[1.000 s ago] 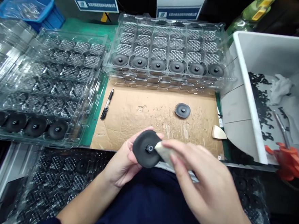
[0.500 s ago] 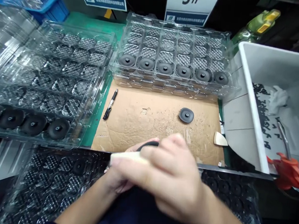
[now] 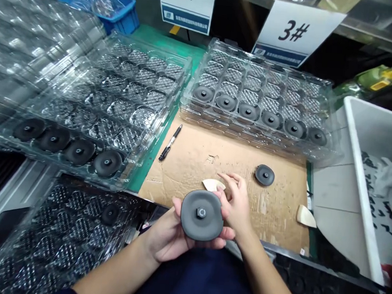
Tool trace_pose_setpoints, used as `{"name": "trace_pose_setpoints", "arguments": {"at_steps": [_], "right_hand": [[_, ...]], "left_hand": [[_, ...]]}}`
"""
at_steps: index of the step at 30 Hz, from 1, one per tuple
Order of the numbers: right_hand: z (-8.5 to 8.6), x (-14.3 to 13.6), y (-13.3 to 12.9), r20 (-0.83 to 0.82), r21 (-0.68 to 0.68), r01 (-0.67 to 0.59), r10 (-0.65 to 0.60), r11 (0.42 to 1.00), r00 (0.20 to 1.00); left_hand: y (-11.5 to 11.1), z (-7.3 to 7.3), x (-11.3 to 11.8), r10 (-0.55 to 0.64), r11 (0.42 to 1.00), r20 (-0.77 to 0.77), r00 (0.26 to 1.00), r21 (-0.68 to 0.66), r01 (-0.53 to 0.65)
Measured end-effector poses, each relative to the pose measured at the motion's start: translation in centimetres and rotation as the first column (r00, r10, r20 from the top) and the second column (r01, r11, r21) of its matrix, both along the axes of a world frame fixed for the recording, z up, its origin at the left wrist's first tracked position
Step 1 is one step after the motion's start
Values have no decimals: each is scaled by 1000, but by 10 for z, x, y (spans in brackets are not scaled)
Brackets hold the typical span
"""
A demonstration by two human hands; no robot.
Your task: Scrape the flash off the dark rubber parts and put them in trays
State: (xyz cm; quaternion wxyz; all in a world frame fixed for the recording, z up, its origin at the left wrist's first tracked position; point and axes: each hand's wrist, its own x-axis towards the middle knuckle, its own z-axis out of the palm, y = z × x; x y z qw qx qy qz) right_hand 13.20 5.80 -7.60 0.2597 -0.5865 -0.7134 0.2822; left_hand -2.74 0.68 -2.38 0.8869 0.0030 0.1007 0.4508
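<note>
A dark grey rounded disc [image 3: 201,225] with a raised stud at its centre faces up in my left hand [image 3: 171,239], whose fingers wrap under and around its edge. Just right of the disc is my right hand [image 3: 237,203], its fingers apart and curved over the cardboard. A cream wedge-shaped pad [image 3: 211,184] lies by its fingertips; whether they touch it I cannot tell. A second dark disc [image 3: 264,175] rests on the cardboard sheet [image 3: 188,164], to the right of that hand.
Clear plastic trays [image 3: 152,99] with dark discs in their front rows stand left and at the back [image 3: 267,87]. A pen [image 3: 170,143] and another cream pad [image 3: 306,216] lie on the cardboard. At right stands a white bin [image 3: 364,185] with black scraps; a blue crate [image 3: 124,21] sits behind.
The cream pad has gone from my right hand's grip to the cardboard. That hand has drawn back from the disc, now face up in my left hand. The view has shifted.
</note>
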Motion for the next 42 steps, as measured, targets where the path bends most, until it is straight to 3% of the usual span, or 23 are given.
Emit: {"name": "trace_pose_setpoints", "arguments": {"at_steps": [4,7,8,10,12,14,16,20,22,26,28,32,37,40,42], "right_hand": [[26,1,0,-36,-41,-37,35,999,999],[29,0,-7,-47,-44,-62,60,997,997],[28,0,-11,-49,-41,-67,65,997,997],[24,1,-21,-56,-34,-71,69,997,996],[23,3,-30,-85,-9,-75,74,997,994],[26,5,-35,-125,41,-95,100,995,987],[32,9,-36,-126,118,-155,169,981,977],[46,17,-26,42,216,-374,374,902,926],[52,17,-20,38,230,-426,430,875,902],[57,11,-19,-156,212,-297,332,931,930],[55,8,-14,-221,196,-281,322,939,921],[40,8,22,-291,166,-285,323,944,901],[-4,-1,86,-250,138,-254,282,957,926],[-30,-9,101,-189,137,-332,354,933,916],[-41,-11,102,-150,127,-390,406,912,901]], "left_hand": [[3,-1,-8,12,999,-21,1000,30,-11],[4,-5,-13,133,978,-305,943,194,-75],[3,-7,-14,221,950,-468,855,303,-79],[3,-13,-15,458,838,-714,530,545,10],[3,-19,-15,650,708,-728,218,684,175],[3,-22,-16,745,618,-661,91,735,279],[4,-20,-16,765,592,-640,69,742,313],[7,-8,-20,645,698,-760,81,628,345],[9,-4,-21,527,772,-836,150,545,326],[15,-4,-22,247,922,-897,366,334,197],[17,-6,-23,205,948,-904,376,279,155],[25,0,-29,225,958,-944,240,259,121],[41,15,-39,277,953,-961,-22,271,134],[60,23,-36,303,951,-933,-193,282,126],[80,28,-26,303,952,-915,-267,275,137]]}}
